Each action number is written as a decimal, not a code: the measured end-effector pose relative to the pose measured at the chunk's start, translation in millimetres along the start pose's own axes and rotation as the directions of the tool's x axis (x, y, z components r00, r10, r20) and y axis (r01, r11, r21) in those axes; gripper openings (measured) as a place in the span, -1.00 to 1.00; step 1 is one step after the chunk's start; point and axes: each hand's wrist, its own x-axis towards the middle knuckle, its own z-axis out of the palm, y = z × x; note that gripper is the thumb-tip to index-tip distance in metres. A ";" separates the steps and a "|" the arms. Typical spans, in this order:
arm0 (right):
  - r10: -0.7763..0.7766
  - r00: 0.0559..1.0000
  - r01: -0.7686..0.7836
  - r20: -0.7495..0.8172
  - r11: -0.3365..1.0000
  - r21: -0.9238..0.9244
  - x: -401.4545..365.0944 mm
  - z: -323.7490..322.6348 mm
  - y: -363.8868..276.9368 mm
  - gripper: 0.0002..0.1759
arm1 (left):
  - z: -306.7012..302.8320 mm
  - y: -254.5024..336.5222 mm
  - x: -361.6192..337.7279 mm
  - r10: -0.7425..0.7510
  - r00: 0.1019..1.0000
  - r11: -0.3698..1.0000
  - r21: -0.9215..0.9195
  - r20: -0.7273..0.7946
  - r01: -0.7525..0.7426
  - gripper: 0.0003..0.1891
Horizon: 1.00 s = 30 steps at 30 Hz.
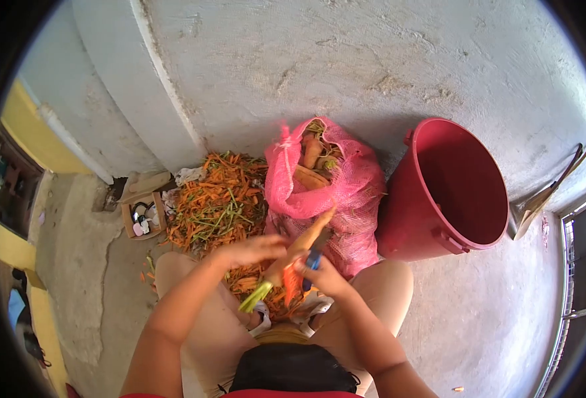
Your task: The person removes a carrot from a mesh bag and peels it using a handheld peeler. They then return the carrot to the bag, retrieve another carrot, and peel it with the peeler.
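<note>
A carrot [309, 237] lies slantwise between my hands, its cut green stem end [257, 296] low and its thin tip pointing up toward the sack. My left hand [250, 251] is open beside it, fingers stretched out and a little blurred. Closed around a blue-handled peeler [313, 259], my right hand [328, 276] is right at the carrot's side. Orange peel [291, 282] hangs by the peeler. Just beyond the hands stands a pink mesh sack [356, 182], its mouth open on several carrots [313, 151].
A heap of carrot peelings and green stems [216, 199] spreads on the floor at left. Beside it sits a small cardboard box [143, 215] with odds and ends. A large red bucket [405, 199] stands right of the sack, against the grey wall [346, 60].
</note>
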 end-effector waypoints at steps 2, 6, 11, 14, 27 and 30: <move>0.003 0.998 0.008 0.065 0.986 -0.169 -0.4 18.2 3.5 -0.73 | 14.5 -23.6 -0.6 0.115 0.993 0.990 0.083 0.040 -0.118 -0.30; 0.070 0.992 -0.054 0.105 0.988 -0.147 -7.1 29.8 -21.1 -0.74 | 32.8 -36.2 -14.6 0.047 0.990 0.966 -0.246 -0.132 -0.078 -0.30; 0.062 0.986 -0.028 0.156 0.978 -0.209 -7.7 21.7 -11.9 -0.78 | 39.0 -50.6 -21.2 0.115 0.968 0.946 -0.273 -0.222 -0.175 -0.37; 0.003 1.000 0.000 0.013 0.960 -0.279 -17.9 3.8 -14.4 -0.79 | 30.0 -70.2 -27.3 0.186 0.929 0.967 -0.107 -0.321 -0.231 -0.40; -0.041 0.981 -0.065 -0.190 0.852 -0.520 -25.2 12.3 -27.4 -0.74 | 35.6 -49.0 -92.6 0.441 0.729 0.705 0.705 -0.524 0.081 -0.61; -0.064 0.963 -0.134 -0.264 0.734 -0.666 -20.1 23.0 -30.6 -0.72 | 40.6 -44.7 -97.7 0.432 0.736 0.710 0.700 -0.521 0.079 -0.64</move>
